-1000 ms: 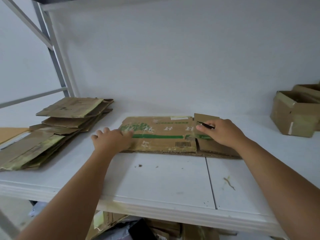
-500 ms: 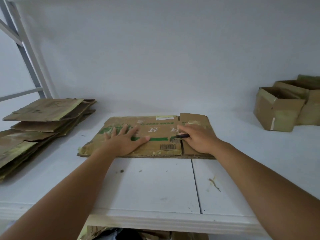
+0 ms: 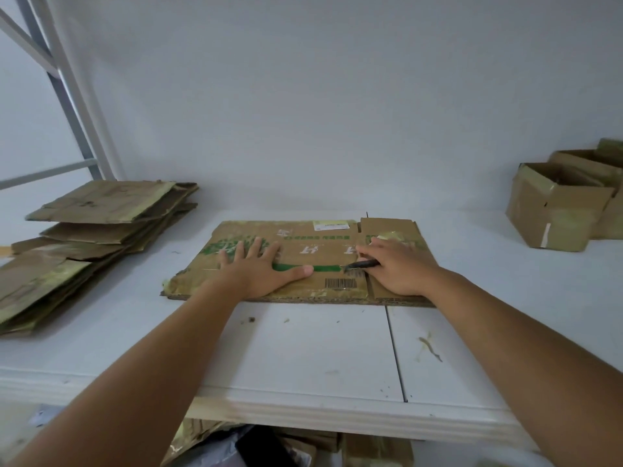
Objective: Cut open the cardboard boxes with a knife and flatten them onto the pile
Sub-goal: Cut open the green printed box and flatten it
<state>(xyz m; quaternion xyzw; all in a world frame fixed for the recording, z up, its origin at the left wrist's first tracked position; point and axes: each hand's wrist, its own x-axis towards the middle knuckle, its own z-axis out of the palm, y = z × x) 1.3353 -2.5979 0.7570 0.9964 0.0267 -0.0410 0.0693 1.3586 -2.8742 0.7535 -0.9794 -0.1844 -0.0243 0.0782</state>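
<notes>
A flattened brown cardboard box (image 3: 303,237) with green print and a barcode lies on the white table (image 3: 303,348). My left hand (image 3: 258,267) presses flat on its left half, fingers spread. On the box's right part rests my right hand (image 3: 396,267), holding a thin dark knife (image 3: 362,264) that points left along the cardboard. A pile of flattened boxes (image 3: 94,230) sits at the table's left.
Two opened, unflattened cardboard boxes (image 3: 556,207) stand at the far right against the wall. A grey metal shelf frame (image 3: 67,89) rises at the left. More cardboard and clutter (image 3: 286,446) lie under the table's front edge.
My left hand slid from the box's left edge onto its printed face and spread flat. My right hand with the knife came nearer, toward the green stripe.
</notes>
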